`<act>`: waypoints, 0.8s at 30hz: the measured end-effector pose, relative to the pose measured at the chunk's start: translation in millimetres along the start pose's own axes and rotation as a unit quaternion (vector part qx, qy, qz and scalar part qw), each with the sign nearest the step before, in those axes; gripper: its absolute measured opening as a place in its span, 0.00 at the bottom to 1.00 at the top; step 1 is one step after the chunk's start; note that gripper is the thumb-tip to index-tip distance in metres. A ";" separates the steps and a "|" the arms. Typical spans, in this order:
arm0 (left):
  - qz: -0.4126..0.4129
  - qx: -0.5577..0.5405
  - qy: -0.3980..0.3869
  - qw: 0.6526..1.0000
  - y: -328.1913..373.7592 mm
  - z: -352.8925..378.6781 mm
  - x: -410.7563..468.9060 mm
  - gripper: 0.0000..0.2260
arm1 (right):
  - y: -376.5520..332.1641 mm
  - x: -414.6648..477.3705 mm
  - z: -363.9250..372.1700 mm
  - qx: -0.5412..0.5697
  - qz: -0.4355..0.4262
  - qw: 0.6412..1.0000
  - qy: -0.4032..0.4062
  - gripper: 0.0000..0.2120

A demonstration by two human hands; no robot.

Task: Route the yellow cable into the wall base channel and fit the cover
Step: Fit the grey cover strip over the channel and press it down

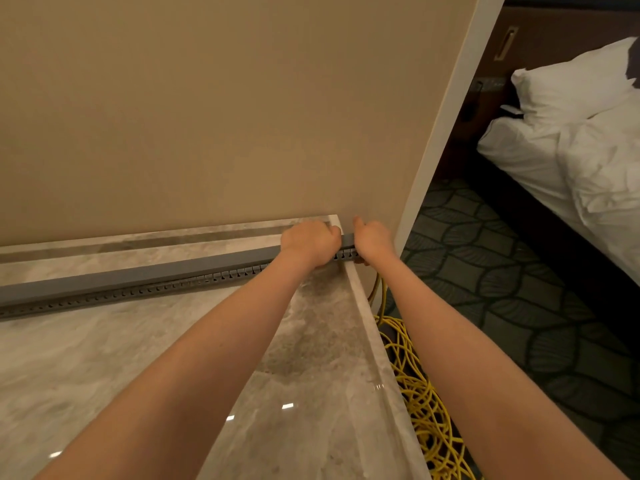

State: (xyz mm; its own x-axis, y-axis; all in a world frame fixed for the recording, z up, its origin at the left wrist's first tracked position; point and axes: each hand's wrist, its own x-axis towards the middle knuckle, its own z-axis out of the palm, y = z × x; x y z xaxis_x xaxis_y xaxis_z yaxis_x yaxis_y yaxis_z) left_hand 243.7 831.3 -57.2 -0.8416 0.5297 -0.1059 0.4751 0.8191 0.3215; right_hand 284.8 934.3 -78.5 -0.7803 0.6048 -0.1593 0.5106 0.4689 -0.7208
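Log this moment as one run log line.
left hand: grips grey cover near end | right hand: holds slotted channel end | yellow cable: coiled on carpet, strand rising to channel end

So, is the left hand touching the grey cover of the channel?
Touching. The head view shows the left hand wrapped over the grey cover near its right end, no gap.

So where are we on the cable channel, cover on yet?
Done: grey cover lies along the slotted channel. In hand: left hand grips the cover's right end, right hand holds the channel end beside it. Left: yellow cable sits coiled on the floor; cover seating unclear.
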 end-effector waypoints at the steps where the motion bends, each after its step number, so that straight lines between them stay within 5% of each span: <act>1: 0.006 0.004 0.007 1.000 -0.1 0.2 0.4 0.21 | 0.4 -1.2 -2.8 0.045 0.003 0.999 -0.022 0.24; 5: 0.119 0.020 0.091 0.988 -5.8 0.9 -7.7 0.16 | 18.5 -15.1 -19.3 0.212 -0.024 0.964 -0.157 0.16; 7: 0.199 0.017 0.071 0.977 -10.6 0.8 -12.8 0.13 | 36.1 -20.1 -23.5 0.247 -0.022 0.952 -0.182 0.15; 9: 0.222 -0.013 0.030 0.974 -14.7 -2.7 -12.2 0.13 | 42.9 -23.7 -23.5 0.257 -0.015 0.953 -0.160 0.23; 13: 0.197 -0.096 -0.009 0.976 -12.5 -14.3 -7.9 0.15 | 39.0 -31.9 -19.9 0.256 -0.038 0.961 -0.101 0.17; 24: 0.220 0.014 -0.011 0.975 -7.7 -21.5 -16.3 0.11 | 36.8 -32.4 -6.2 0.276 -0.055 0.959 -0.025 0.17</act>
State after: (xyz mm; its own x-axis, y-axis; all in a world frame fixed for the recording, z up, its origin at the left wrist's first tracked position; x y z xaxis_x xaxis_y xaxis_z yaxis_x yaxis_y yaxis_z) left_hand 248.3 811.7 -37.7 -0.5492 0.8355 0.0156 0.7958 0.5172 0.3150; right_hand 331.1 935.9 -95.7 -0.8423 0.5324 -0.0839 0.1659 0.1082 -0.9802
